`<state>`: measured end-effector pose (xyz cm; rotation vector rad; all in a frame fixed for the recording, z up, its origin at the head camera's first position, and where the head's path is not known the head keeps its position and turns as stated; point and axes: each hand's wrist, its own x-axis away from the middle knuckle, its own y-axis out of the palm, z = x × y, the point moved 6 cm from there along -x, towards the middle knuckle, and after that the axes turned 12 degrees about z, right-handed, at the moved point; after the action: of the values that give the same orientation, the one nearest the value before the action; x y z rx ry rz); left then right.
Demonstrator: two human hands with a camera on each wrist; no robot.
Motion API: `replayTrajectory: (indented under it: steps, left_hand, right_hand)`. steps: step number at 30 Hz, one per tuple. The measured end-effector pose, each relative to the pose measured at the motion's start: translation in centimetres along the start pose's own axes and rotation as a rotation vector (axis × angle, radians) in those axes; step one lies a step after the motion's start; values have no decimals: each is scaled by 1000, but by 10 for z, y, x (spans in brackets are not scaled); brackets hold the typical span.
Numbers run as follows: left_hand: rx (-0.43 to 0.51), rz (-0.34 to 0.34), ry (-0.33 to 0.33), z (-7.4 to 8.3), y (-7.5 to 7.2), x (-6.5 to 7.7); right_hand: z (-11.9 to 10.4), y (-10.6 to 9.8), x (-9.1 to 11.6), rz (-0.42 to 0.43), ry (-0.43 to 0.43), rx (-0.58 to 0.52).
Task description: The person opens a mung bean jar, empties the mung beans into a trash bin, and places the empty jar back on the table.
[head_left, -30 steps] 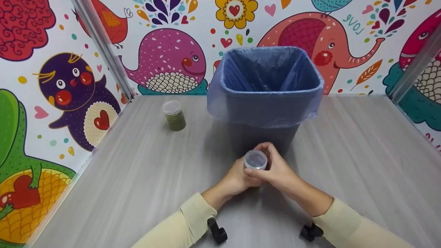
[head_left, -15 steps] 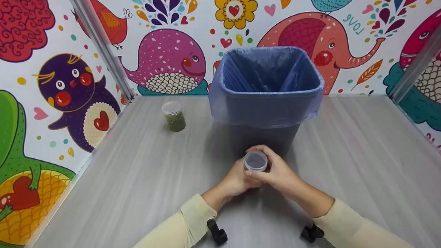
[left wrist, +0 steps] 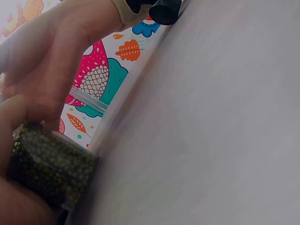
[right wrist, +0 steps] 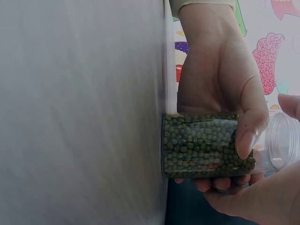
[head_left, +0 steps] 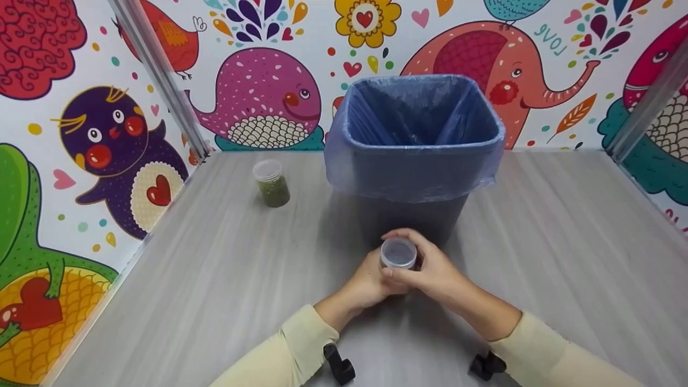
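A clear plastic jar of green beans, like mung beans, stands upright on the table in front of the bin. My left hand wraps round the jar's body, its thumb lying along the side in the right wrist view. At the top, my right hand grips the clear screw lid between thumb and fingers. Green beans fill the lower part of the jar, seen also in the left wrist view. A second jar of green contents stands apart at the back left, with its whitish lid on.
A grey bin lined with a blue plastic bag stands directly behind my hands. The grey table is bounded by printed cartoon walls. Black straps hang by both sleeves.
My right hand has turned slightly round the lid, its fingers shifting left over the far side. The left hand stays round the jar. The second jar and bin stand where they were.
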<state>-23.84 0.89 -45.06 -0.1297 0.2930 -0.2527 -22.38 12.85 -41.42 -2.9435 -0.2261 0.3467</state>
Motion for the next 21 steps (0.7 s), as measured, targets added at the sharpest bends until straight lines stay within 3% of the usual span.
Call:
replayTrajectory:
  steps: [7,13,21]
  left_hand:
    - [24,6,-11,0,-1,0]
    - [59,8,-60,0,-1,0]
    - [22,-4,-89,0,0,1]
  right_hand:
    - [0,0,0,-2,10,3]
    - [0,0,0,39,99,-33]
    - [3,-2,0,68,149,-50]
